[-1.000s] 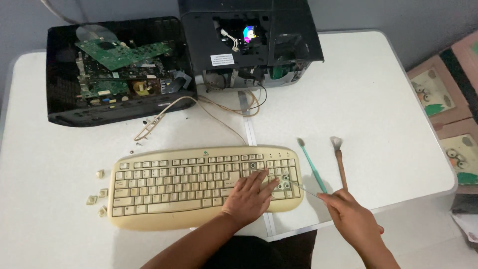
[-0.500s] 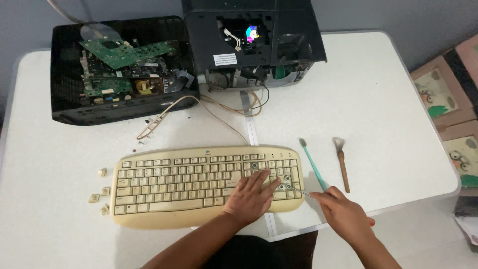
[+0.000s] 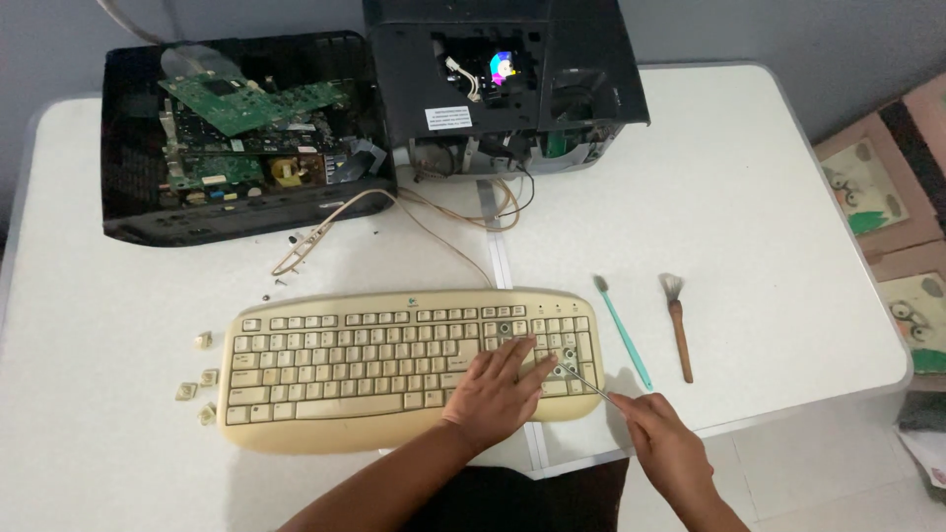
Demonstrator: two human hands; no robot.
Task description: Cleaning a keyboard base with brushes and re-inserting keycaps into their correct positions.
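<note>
The right hand point(image 3: 665, 448) has left the brushes and now pinches a thin metal tool point(image 3: 589, 382), its tip hidden among the keys at the keyboard's point(image 3: 394, 369) four o'clock corner. The left hand point(image 3: 498, 389) lies flat there, fingers spread, covering keys. Both forearms are cut off at six o'clock.

A white tabletop point(image 3: 769, 197) with rounded corners and a seam down its middle fills the view. Behind its far edge stands a plain grey wall point(image 3: 788, 39). On the right, patterned mats point(image 3: 892, 197) lie on a pale floor point(image 3: 847, 483). Light is soft and even.
</note>
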